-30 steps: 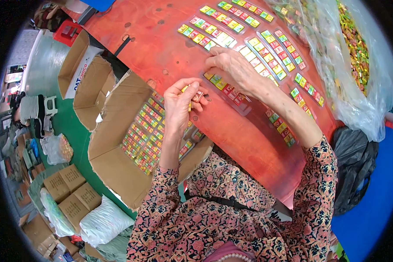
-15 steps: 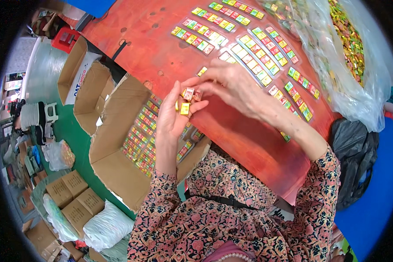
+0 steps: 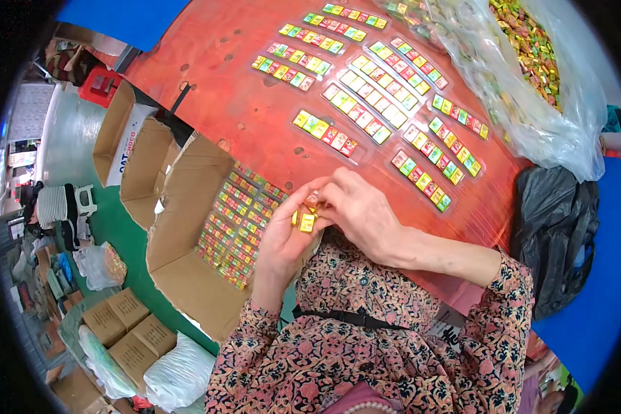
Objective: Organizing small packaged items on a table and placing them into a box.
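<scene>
Right hand (image 3: 367,219) now at glossy blocks (image 3: 307,223)

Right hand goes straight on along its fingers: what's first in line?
The small blocks held in the left hand, apparently right at the right hand's fingertips; depth and contact are unclear from this view.

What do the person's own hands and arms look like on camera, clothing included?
Both the left hand and the right hand are ungloved. The left sleeve and right sleeve share a dense floral print in pink, cream and near-black, and stop short of the wrists.
</scene>
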Demonstrator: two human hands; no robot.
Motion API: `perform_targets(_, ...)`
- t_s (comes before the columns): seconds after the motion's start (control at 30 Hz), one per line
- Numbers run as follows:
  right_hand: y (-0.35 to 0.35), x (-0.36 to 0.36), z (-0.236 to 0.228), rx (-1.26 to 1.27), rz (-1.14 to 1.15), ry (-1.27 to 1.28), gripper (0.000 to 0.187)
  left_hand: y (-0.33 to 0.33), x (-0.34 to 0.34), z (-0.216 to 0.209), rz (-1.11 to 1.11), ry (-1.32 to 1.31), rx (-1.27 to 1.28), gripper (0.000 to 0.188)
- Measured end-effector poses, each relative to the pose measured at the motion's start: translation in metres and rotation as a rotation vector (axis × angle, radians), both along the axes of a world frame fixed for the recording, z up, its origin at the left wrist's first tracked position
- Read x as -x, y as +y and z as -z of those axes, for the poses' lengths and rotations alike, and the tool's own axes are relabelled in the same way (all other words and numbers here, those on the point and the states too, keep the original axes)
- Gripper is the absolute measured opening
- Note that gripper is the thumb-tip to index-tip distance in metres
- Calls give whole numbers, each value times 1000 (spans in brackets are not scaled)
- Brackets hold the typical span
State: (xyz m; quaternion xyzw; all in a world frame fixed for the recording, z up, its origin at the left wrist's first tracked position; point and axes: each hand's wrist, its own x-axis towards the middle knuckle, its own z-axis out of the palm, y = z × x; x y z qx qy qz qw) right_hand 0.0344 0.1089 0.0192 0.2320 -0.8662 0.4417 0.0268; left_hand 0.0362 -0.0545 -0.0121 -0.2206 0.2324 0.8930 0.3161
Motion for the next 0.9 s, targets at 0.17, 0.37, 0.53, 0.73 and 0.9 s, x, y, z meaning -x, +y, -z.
perform_targets(0.17,31,16,-15,445,96,-567,6,10,7,-3,68,58,-41,33)
perform_targets(0.37,66,45,-3,263,299,-409,12,14,20,-4,52,135,107,37)
perform_targets(0.53,59,56,7,167,273,-366,13,17,27,-3,23,192,165,36)
perform_targets(0.73,49,60,10,49,252,-267,14,17,32,0,-4,275,245,36)
perform_targets(0.9,46,59,17,-86,237,-109,14,18,34,4,20,342,333,34)
